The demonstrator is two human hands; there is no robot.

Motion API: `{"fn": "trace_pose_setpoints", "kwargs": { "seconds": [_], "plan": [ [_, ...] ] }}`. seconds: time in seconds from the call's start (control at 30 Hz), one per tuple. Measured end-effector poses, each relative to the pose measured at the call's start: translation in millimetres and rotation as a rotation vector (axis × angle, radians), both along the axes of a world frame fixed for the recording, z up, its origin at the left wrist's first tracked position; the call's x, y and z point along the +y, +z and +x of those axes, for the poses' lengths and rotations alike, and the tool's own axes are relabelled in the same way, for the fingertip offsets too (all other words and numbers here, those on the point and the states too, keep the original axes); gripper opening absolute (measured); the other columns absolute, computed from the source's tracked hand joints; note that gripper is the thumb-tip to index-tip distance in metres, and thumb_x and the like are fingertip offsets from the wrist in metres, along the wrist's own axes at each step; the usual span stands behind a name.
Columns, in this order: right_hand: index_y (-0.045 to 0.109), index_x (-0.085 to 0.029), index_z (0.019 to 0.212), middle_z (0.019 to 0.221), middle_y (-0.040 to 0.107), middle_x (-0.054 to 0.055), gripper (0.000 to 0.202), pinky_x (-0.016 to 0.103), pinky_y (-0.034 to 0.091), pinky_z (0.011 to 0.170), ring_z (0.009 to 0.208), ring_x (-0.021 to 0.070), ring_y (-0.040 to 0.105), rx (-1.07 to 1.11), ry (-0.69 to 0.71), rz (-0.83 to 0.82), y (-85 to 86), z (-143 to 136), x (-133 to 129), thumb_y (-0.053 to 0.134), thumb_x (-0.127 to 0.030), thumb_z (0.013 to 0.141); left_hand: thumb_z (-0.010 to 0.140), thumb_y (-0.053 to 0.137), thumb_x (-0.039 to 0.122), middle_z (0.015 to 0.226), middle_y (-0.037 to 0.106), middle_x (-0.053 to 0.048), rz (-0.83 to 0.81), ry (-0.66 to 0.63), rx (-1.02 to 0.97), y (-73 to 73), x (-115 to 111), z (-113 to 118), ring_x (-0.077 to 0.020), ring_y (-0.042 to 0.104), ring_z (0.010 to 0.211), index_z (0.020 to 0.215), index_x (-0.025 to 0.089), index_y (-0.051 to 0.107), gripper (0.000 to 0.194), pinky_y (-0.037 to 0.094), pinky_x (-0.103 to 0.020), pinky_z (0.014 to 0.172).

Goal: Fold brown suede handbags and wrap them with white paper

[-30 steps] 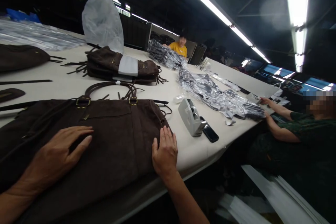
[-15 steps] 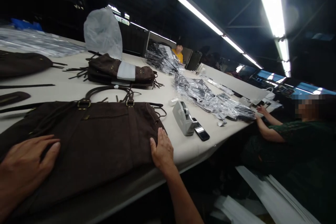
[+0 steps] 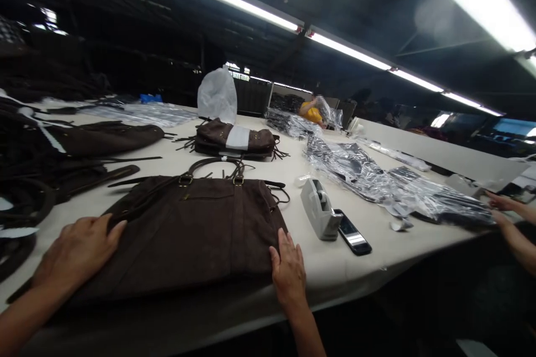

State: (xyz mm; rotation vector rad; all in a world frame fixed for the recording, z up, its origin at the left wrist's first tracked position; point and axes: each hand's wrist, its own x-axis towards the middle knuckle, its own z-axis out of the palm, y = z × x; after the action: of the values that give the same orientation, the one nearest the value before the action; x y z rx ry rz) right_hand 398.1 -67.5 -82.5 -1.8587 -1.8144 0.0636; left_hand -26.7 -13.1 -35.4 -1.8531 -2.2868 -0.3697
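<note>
A large dark brown bag [image 3: 196, 234] lies flat at the table's front edge, its two handles pointing away from me. My left hand [image 3: 81, 248] rests on the bag's left side, fingers extended and thumb apart. At the opposite side, my right hand [image 3: 290, 268] lies against the bag's lower right edge with its fingers stretched out. Neither hand is wrapped round anything. Behind the handles sits a smaller brown bag [image 3: 262, 142] with a white band round it and fringed ends.
Right of the bag stand a grey tape dispenser [image 3: 319, 212] and a phone [image 3: 354, 234] on the pale table [image 3: 335, 268]. Plastic-wrapped items [image 3: 360, 170] stretch rightward to another person's hands [image 3: 513, 223]. More brown bags [image 3: 113, 139] lie left; a translucent plastic bag [image 3: 218, 95] stands behind.
The view has swung left, showing more brown bags on that side. Both my hands remain on the large bag. In the background, the person in yellow now has plastic in front of them.
</note>
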Motion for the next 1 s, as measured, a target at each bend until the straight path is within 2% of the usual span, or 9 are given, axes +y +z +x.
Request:
{"fn": "trace_pose_setpoints", "kwargs": {
  "seconds": [0.1, 0.2, 0.33, 0.47, 0.53, 0.63, 0.73, 0.87, 1.0],
  "plan": [
    [0.045, -0.013, 0.149, 0.149, 0.048, 0.012, 0.054, 0.052, 0.032, 0.116, 0.142, 0.0275, 0.042, -0.001, -0.010, 0.050, -8.7, 0, 3, 0.030, -0.038, 0.103, 0.093, 0.016, 0.047, 0.105, 0.059, -0.023, -0.055, 0.001, 0.062, 26.1, 11, 10, -0.0382, 0.055, 0.103, 0.110, 0.006, 0.065, 0.067, 0.044, -0.048, 0.092],
    [0.046, -0.013, 0.149, 0.149, 0.049, 0.013, 0.057, 0.052, 0.032, 0.116, 0.141, 0.0281, 0.043, -0.006, -0.020, 0.072, -15.2, 2, 4, 0.027, -0.041, 0.103, 0.094, 0.025, 0.045, 0.098, 0.062, -0.019, -0.162, -0.027, 0.057, 38.8, 25, 9, -0.0322, 0.060, 0.096, 0.097, 0.009, 0.067, 0.056, 0.048, -0.042, 0.083],
    [0.046, -0.014, 0.148, 0.149, 0.049, 0.012, 0.061, 0.052, 0.033, 0.115, 0.141, 0.0288, 0.043, -0.025, -0.028, 0.086, -22.4, 4, 5, 0.022, -0.047, 0.103, 0.090, 0.043, 0.035, 0.099, 0.062, -0.017, -0.225, -0.070, 0.055, 36.0, 32, 14, -0.0293, 0.061, 0.092, 0.098, 0.011, 0.062, 0.032, 0.048, -0.038, 0.074],
    [0.045, -0.015, 0.150, 0.149, 0.048, 0.014, 0.059, 0.055, 0.036, 0.111, 0.141, 0.0322, 0.042, -0.098, -0.034, 0.117, -20.5, 0, 4, 0.024, -0.045, 0.103, 0.093, 0.027, 0.022, 0.094, 0.061, -0.014, -0.184, -0.109, -0.008, 26.7, 26, 29, -0.0263, 0.060, 0.089, 0.095, 0.013, 0.058, 0.033, 0.046, -0.038, 0.075],
    [0.042, -0.020, 0.152, 0.154, 0.042, 0.012, 0.054, 0.059, 0.035, 0.110, 0.144, 0.0346, 0.037, -0.170, -0.039, 0.174, -12.7, -4, 3, 0.028, -0.036, 0.102, 0.095, 0.025, 0.027, 0.096, 0.061, -0.014, -0.135, -0.094, -0.073, 24.8, 20, 33, -0.0275, 0.060, 0.093, 0.092, 0.015, 0.057, 0.035, 0.045, -0.039, 0.079],
    [0.036, -0.030, 0.154, 0.159, 0.035, 0.007, 0.062, 0.059, 0.031, 0.113, 0.146, 0.0331, 0.033, -0.286, 0.015, 0.283, 0.8, -11, 1, 0.030, -0.012, 0.095, 0.097, 0.019, 0.040, 0.117, 0.056, -0.021, 0.012, 0.060, -0.204, 24.6, 12, 29, -0.0345, 0.054, 0.114, 0.105, 0.014, 0.054, 0.045, 0.045, -0.043, 0.088],
    [0.042, -0.032, 0.151, 0.144, 0.054, 0.007, 0.077, 0.046, 0.042, 0.107, 0.132, 0.0270, 0.051, -0.362, 0.159, 0.317, 7.1, -13, 1, 0.032, 0.003, 0.084, 0.096, 0.014, 0.046, 0.106, 0.062, -0.022, 0.058, 0.232, -0.413, 23.8, 11, 14, -0.0345, 0.061, 0.102, 0.102, 0.013, 0.053, 0.052, 0.049, -0.042, 0.079],
    [0.065, -0.024, 0.131, 0.110, 0.070, 0.007, 0.067, 0.032, 0.052, 0.087, 0.099, 0.0222, 0.066, -0.430, 0.364, 0.206, 19.7, -3, 9, 0.036, 0.005, 0.079, 0.095, 0.018, 0.045, 0.087, 0.069, -0.011, 0.036, 0.210, -0.653, 16.4, 17, 1, -0.0214, 0.067, 0.079, 0.094, 0.014, 0.052, 0.046, 0.050, -0.029, 0.068],
    [0.074, -0.026, 0.110, 0.095, 0.073, 0.005, 0.049, 0.028, 0.051, 0.076, 0.087, 0.0201, 0.070, -0.529, 0.416, -0.093, 72.5, -15, 34, 0.040, -0.002, 0.083, 0.095, 0.025, 0.043, 0.082, 0.069, -0.009, 0.045, 0.126, -0.610, 5.8, 15, 16, -0.0229, 0.068, 0.079, 0.092, 0.017, 0.054, 0.039, 0.048, -0.029, 0.069]
  ]
}}
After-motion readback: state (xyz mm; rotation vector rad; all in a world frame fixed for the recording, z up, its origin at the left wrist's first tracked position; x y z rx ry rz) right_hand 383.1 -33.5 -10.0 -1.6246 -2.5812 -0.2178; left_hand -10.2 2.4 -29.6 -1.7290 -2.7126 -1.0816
